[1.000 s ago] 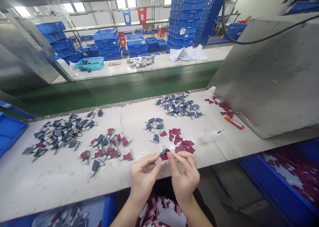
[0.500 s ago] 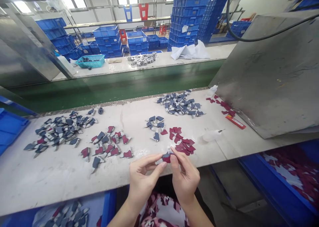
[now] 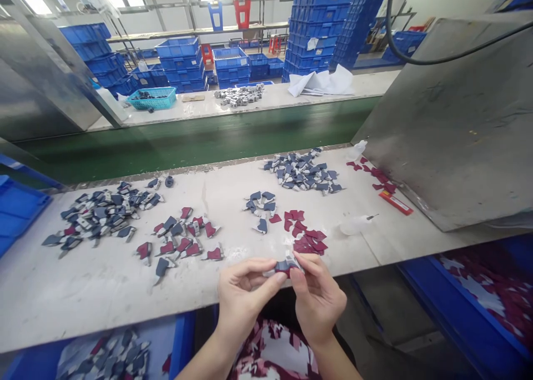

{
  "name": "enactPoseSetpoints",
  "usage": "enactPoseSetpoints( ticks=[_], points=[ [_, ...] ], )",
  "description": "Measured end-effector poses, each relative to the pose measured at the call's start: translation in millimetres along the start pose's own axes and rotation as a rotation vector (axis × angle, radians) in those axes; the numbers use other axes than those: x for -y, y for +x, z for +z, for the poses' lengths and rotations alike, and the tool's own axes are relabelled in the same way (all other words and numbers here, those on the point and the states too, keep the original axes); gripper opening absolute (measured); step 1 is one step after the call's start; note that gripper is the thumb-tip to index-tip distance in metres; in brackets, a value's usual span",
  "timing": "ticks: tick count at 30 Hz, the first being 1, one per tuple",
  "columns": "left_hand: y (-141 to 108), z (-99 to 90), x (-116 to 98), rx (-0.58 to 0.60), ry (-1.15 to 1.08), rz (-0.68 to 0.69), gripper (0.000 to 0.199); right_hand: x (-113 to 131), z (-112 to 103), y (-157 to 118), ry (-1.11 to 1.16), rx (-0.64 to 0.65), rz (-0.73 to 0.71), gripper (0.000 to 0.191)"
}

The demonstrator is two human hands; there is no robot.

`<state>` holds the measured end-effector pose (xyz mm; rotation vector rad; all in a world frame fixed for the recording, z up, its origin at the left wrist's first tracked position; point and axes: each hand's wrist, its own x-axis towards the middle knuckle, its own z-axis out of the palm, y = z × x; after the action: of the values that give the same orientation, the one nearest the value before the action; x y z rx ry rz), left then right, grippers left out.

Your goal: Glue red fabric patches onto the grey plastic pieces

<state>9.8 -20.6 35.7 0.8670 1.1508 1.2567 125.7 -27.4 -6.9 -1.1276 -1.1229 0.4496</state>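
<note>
Navy-and-white piece (image 3: 285, 266) gripped between the thumbs and fingers of the left hand (image 3: 242, 294) and right hand (image 3: 318, 302). Loose red pieces (image 3: 307, 242) lie just beyond on a white workbench (image 3: 83, 299).

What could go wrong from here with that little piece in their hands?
The small navy piece is pinched only by the fingertips of the left hand and right hand, close to the edge of the white bench, so a slip might drop it off the bench. The loose maroon pieces lie just beyond the hands and could get nudged out of their pile. The plastic squeeze bottle lying on its side nearby might also be knocked.
</note>
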Motion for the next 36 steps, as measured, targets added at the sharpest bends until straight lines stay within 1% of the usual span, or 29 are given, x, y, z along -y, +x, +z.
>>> enactPoseSetpoints(
  ticks=[3, 6, 9, 12, 15, 18, 22, 23, 25, 27, 29, 33, 36],
  points=[
    [-2.1, 5.7, -2.2, -0.021, -0.018, -0.008, 0.021, -1.6, -1.2, 0.5, 0.044, 0.011, 0.003, 0.015],
    [-2.4, 8.2, -1.2, -0.019, -0.058, 0.012, 0.022, -2.4, -3.0, 2.3, 0.13, 0.054, 0.004, 0.022],
    [-1.0, 6.4, 2.2, 0.049, -0.087, 0.069, 0.021, -2.2, -5.3, 4.1, 0.182, 0.074, 0.011, 0.027],
    [0.4, 3.6, 3.4, 0.131, -0.089, 0.124, 0.017, -0.8, -6.7, 5.1, 0.202, 0.085, 0.013, 0.027],
    [0.5, 4.1, 1.4, 0.151, -0.089, 0.152, 0.017, 0.8, -5.4, 5.1, 0.22, 0.076, 0.02, 0.024],
    [-1.3, 8.1, 0.8, 0.141, -0.087, 0.173, 0.018, 1.1, -1.0, 3.2, 0.213, 0.022, 0.038, 0.02],
    [-4.6, 13.2, 4.3, 0.086, -0.054, 0.232, 0.022, -0.7, 4.6, 1.4, 0.181, -0.048, 0.083, 0.014],
    [-5.1, 13.7, 4.9, 0.074, -0.054, 0.246, 0.024, -1.2, 4.9, 1.7, 0.184, -0.042, 0.095, 0.013],
    [-5.4, 13.6, 4.7, 0.062, -0.067, 0.261, 0.025, -2.1, 3.7, 3.3, 0.208, 0.009, 0.101, 0.013],
    [-5.0, 12.5, 2.6, 0.064, -0.082, 0.263, 0.025, -2.8, 0.7, 5.6, 0.241, 0.078, 0.087, 0.018],
    [-4.6, 11.3, -0.2, 0.072, -0.086, 0.255, 0.026, -3.0, -2.5, 7.9, 0.271, 0.118, 0.072, 0.024],
    [-4.9, 10.5, -4.2, 0.073, -0.086, 0.248, 0.026, -1.2, -5.5, 10.1, 0.306, 0.148, 0.055, 0.03],
    [-5.8, 11.3, -4.3, 0.068, -0.091, 0.257, 0.026, 1.8, -3.6, 8.4, 0.314, 0.132, 0.063, 0.033]
  ],
)
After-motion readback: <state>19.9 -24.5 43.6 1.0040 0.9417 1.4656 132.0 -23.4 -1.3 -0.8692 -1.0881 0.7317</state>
